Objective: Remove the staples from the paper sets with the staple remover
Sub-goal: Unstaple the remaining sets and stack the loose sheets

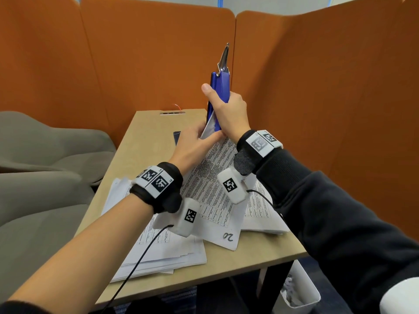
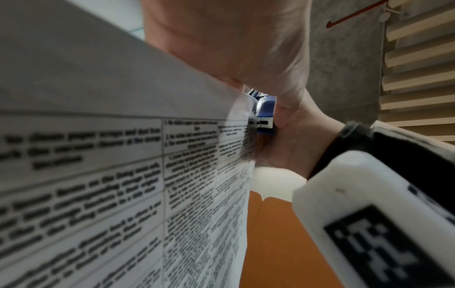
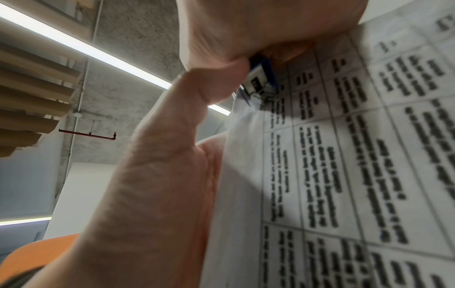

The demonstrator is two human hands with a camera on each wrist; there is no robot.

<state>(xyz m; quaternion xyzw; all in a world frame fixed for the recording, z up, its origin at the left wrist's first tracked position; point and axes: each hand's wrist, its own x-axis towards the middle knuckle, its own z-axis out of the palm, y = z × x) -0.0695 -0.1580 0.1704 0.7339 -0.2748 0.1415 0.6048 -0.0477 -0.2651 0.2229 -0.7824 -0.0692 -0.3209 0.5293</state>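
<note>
My right hand (image 1: pixel 230 109) grips a blue staple remover (image 1: pixel 219 87) upright above the table, its metal tip pointing up. Its lower end meets the raised top corner of a printed paper set (image 1: pixel 210 193) marked "20". My left hand (image 1: pixel 197 141) pinches that corner just below the tool, thumb along the sheet. In the left wrist view the paper set (image 2: pixel 123 155) fills the left, with the staple remover (image 2: pixel 265 111) between both hands. The right wrist view shows the staple remover (image 3: pixel 261 78) end against the paper set (image 3: pixel 344 155). No staple can be made out.
Paper piles lie on the wooden table (image 1: pixel 145 125) at the front left (image 1: pixel 163 248) and right (image 1: pixel 265 214). A dark blue object (image 1: pixel 176 137) lies behind my left hand. Orange partitions (image 1: pixel 158 53) enclose the desk. Below right stands a white bin (image 1: pixel 301 288); grey seats (image 1: pixel 45 155) are left.
</note>
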